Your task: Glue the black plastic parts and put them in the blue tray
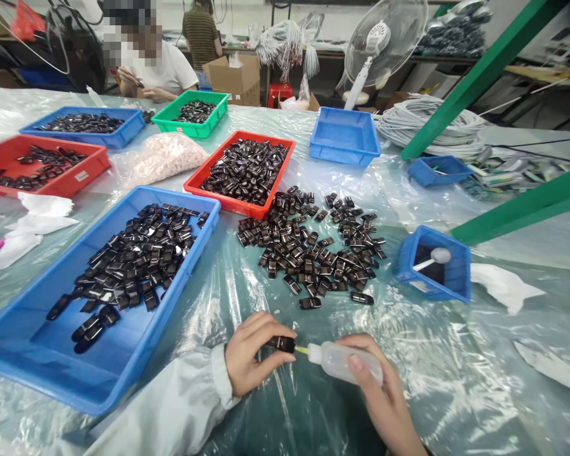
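Pinching a glossy black part [284,344], the left hand's [253,356] thumb and fingers hold it against or just beside the yellowish nozzle [303,349] of a translucent bottle [342,362], which the right hand [384,387] grips at three o'clock. Similar parts [313,253] lie heaped at twelve, a plastic blue tray [123,358] at ten, a bin [462,272] with an unreadable label at two.

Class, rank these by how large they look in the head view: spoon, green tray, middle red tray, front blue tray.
1. Front blue tray
2. Middle red tray
3. Green tray
4. Spoon

Nearness enlarges the front blue tray.
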`<action>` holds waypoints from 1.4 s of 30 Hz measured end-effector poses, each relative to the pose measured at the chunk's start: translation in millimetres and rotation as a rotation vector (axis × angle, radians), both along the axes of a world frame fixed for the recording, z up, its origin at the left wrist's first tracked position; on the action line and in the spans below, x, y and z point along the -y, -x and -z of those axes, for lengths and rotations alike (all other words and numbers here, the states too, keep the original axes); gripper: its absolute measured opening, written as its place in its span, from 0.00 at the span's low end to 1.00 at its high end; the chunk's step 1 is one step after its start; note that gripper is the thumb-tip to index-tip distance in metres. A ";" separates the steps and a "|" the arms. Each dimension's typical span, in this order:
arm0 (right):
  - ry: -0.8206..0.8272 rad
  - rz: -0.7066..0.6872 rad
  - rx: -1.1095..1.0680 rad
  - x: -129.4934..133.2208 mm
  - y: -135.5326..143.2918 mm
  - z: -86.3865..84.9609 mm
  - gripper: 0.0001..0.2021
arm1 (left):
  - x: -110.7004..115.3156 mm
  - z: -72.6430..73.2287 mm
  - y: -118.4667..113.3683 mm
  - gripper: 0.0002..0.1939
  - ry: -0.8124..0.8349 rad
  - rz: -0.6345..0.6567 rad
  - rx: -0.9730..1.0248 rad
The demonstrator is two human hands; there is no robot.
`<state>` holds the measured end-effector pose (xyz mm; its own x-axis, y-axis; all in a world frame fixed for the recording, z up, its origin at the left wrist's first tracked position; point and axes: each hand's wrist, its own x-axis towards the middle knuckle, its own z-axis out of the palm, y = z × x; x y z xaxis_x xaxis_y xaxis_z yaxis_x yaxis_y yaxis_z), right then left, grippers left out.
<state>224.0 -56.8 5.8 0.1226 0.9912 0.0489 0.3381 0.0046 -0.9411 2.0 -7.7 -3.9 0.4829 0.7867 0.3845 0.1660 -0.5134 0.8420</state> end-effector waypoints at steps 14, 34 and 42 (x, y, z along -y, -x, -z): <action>-0.004 0.003 0.002 3.8 0.8 4.4 0.11 | 0.1 3.2 0.9 0.12 0.038 -0.019 -0.105; -0.103 0.062 0.038 -0.9 0.8 -0.6 0.10 | 0.4 8.2 5.0 0.14 0.111 -0.075 -0.059; -0.088 0.068 0.034 0.4 -1.6 1.8 0.10 | 1.8 7.4 4.9 0.13 0.089 -0.085 -0.049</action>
<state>225.6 -57.2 3.9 0.1864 0.9723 0.1409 0.3724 0.0628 -0.9260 -2.9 -9.6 -11.3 0.4294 0.8556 0.2891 0.2475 -0.4194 0.8734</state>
